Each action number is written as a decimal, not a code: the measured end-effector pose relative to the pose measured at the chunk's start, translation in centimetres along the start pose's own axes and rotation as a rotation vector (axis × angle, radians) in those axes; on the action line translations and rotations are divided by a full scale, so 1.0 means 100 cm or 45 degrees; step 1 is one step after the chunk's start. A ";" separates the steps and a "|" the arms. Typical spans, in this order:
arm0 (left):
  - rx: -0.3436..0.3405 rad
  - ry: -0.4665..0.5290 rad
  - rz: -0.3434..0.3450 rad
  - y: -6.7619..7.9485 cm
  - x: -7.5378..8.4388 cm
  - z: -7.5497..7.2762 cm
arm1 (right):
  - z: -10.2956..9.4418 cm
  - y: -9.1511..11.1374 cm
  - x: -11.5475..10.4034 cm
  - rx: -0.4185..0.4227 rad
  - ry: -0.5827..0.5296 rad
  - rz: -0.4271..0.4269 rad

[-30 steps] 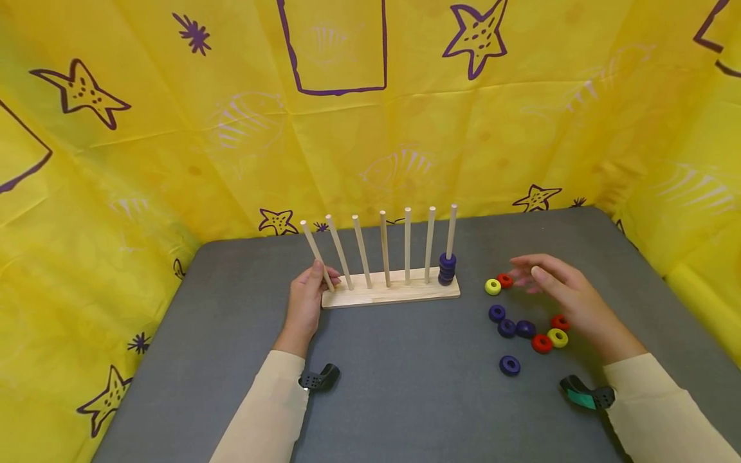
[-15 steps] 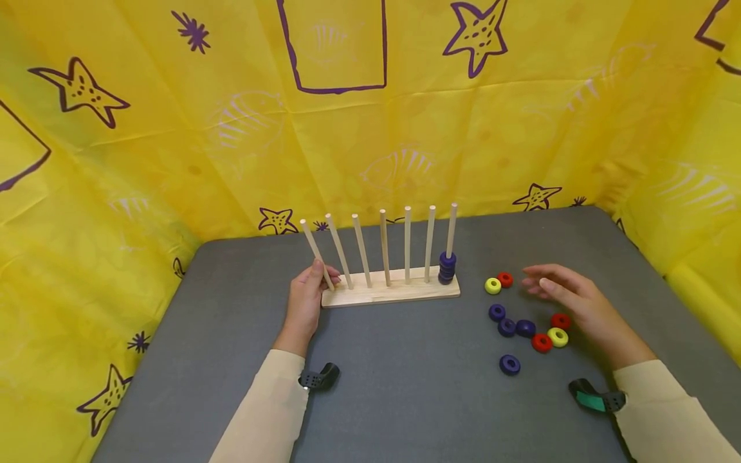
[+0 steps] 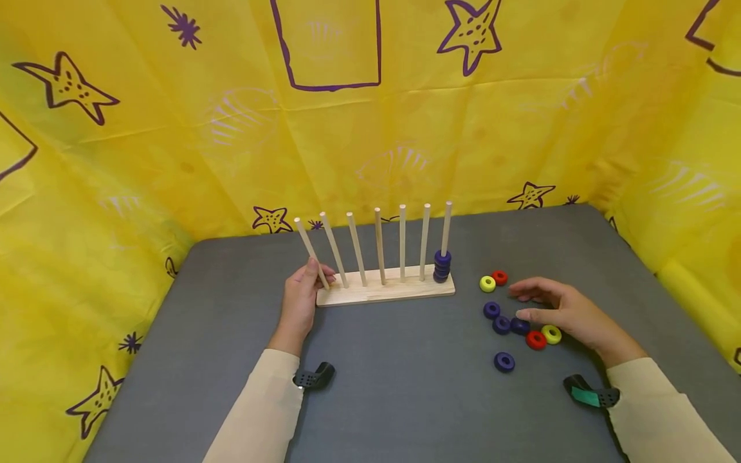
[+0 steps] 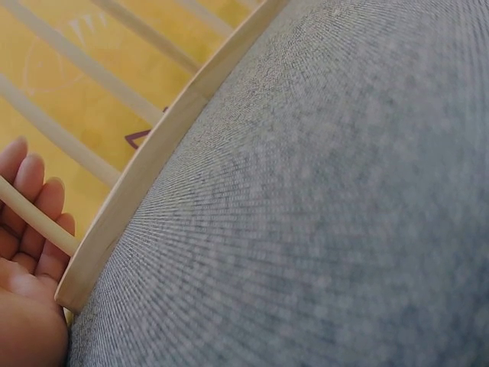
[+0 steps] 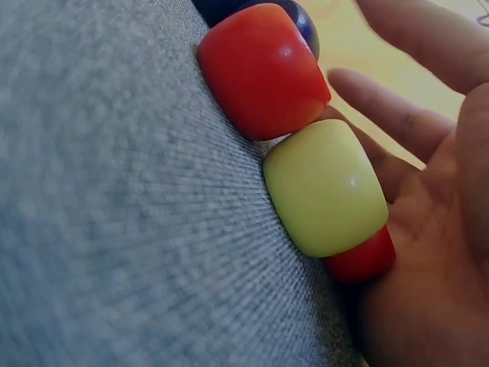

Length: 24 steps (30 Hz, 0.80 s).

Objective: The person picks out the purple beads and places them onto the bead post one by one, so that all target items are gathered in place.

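Observation:
A wooden peg rack [image 3: 384,292] with several upright pegs stands on the grey table. At its left end, my left hand [image 3: 300,302] holds it by the leftmost peg, thumb in front and fingers behind; the fingers [image 4: 47,200] show behind that peg in the left wrist view. Dark blue beads [image 3: 442,267] are stacked on the rightmost peg. My right hand [image 3: 570,315] hovers over the loose beads, fingers loosely bent and holding nothing. Below it lie a red bead [image 3: 536,340] and a yellow bead [image 3: 552,334]; another red bead [image 5: 365,256] sits close to the palm.
Left of the right hand lie several blue beads [image 3: 491,310], with one blue bead [image 3: 504,362] nearer the front. A yellow bead [image 3: 487,283] and a red bead [image 3: 499,278] touch farther back. A yellow patterned cloth [image 3: 347,141] hangs behind the table [image 3: 393,386].
My right hand first drew back to the right, then came lower and nearer over the beads, hiding one red bead in the head view. The left hand keeps its hold. The head view shifted slightly.

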<state>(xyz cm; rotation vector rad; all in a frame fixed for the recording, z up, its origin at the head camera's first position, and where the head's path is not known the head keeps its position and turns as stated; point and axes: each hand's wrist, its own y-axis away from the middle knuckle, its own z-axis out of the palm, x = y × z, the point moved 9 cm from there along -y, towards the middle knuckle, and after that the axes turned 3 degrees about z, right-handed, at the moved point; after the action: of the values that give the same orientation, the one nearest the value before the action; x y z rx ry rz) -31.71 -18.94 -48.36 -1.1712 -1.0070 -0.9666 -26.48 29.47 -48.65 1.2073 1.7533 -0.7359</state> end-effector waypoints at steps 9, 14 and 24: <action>0.014 0.004 -0.004 0.001 0.001 -0.001 | 0.007 -0.003 -0.005 -0.081 0.065 -0.076; 0.009 -0.008 0.000 0.001 0.002 0.000 | 0.009 -0.003 -0.007 -0.096 0.098 -0.072; 0.008 -0.007 0.004 0.001 0.002 0.002 | 0.014 -0.001 -0.008 -0.190 0.115 -0.092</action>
<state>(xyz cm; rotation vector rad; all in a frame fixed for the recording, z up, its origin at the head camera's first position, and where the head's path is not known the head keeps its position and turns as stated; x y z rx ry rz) -31.61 -18.76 -48.18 -1.1704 -1.0115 -0.9578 -26.01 27.97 -48.61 1.0967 1.8994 -0.5885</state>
